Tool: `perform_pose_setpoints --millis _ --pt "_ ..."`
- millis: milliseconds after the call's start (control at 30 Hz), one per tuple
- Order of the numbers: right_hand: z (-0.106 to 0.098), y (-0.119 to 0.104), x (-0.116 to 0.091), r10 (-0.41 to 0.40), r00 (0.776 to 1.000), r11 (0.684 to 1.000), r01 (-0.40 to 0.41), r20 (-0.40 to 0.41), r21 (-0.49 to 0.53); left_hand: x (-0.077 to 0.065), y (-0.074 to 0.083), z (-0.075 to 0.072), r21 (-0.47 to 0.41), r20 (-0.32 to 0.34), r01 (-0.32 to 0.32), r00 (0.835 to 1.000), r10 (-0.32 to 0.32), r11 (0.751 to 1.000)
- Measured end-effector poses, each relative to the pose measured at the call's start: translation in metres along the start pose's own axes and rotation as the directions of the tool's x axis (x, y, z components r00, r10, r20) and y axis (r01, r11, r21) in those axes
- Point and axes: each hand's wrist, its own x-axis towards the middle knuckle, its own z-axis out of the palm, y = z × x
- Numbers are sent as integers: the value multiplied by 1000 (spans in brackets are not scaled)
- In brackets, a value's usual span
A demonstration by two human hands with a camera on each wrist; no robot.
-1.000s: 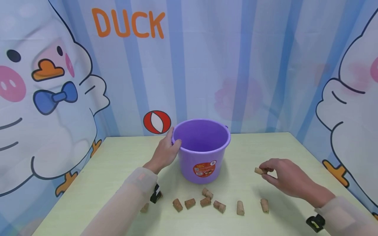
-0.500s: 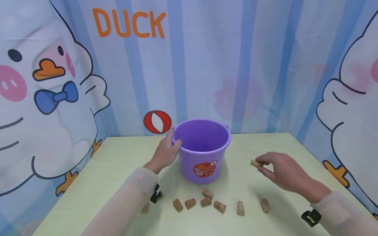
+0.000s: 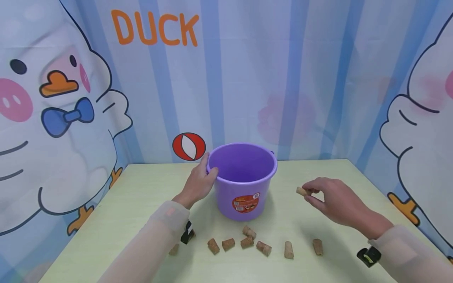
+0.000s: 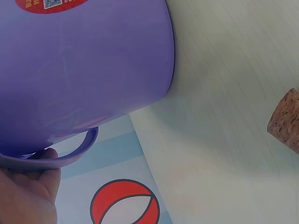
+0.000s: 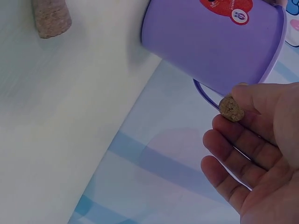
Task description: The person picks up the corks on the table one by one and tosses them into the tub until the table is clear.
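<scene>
A purple bucket (image 3: 226, 198) with a red label stands upright on the table. My left hand (image 3: 199, 182) grips its left rim. In the left wrist view the fingers are at the rim by the bucket's purple handle (image 4: 86, 148). My right hand (image 3: 337, 201) pinches a cork (image 3: 301, 191) between thumb and index finger, raised above the table to the bucket's right. The right wrist view shows one end of the pinched cork (image 5: 231, 109), with the other fingers spread loosely. The bucket's bottom inside is hidden.
Several corks lie in a loose row before the bucket, among them a cork (image 3: 288, 250) and a farther right cork (image 3: 317, 247). One cork (image 3: 174, 249) is partly behind my left sleeve. A printed duck curtain (image 3: 247, 78) borders the pale table (image 3: 141, 196) at back and sides.
My right hand has moved left and slightly up with the cork, closer to the bucket. The left hand, the bucket and the corks on the table stay put.
</scene>
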Motion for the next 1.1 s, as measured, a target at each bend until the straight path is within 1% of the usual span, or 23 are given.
perform_pose_setpoints --millis 233,700,1033,1100 --pt "-2 -5 5 -2 1000 1000 2 -17 1 1 -1 1 1 -2 -1 1000 1 1000" --pt "-7 -14 14 -31 998 999 30 -55 -12 0 -1 1 -2 -4 -5 1000 5 1000" --pt "-11 -18 20 -15 998 1000 15 -68 -7 -1 0 0 -7 -7 -4 1000 4 1000" --pt "-12 -20 21 -23 997 1000 23 -72 -4 0 0 0 -6 -8 -4 1000 4 1000"
